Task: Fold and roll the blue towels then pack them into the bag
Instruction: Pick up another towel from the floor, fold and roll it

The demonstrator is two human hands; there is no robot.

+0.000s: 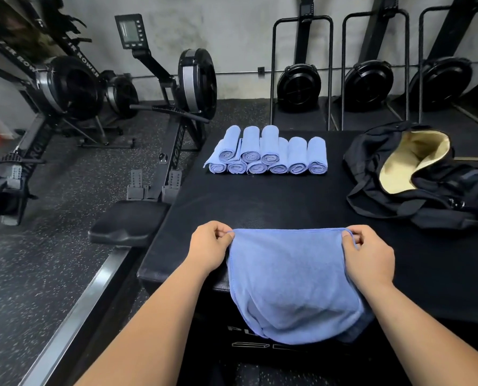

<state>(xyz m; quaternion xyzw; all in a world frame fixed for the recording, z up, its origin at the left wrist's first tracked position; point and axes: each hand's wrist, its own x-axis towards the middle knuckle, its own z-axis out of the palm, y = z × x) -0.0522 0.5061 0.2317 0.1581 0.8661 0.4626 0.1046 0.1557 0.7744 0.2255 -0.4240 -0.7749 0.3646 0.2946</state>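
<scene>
Our left hand (212,243) and right hand (367,250) each pinched a far corner of the blue towel (293,282), which hung toward us over the counter (260,201) edge, its held edge spanning hand to hand. The bag (416,174) lay beyond our right hand.

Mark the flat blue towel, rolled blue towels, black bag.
Flat blue cloth towel (290,280): head view, cloth centre.
Rolled blue towels (270,144): head view, an upper roll's side.
Black fabric bag with cream lining (441,196): head view, black side panel.

Nine rolled towels (269,146); one flat towel (293,280); one bag (432,196); two hands: left hand (211,246), right hand (368,253).
</scene>
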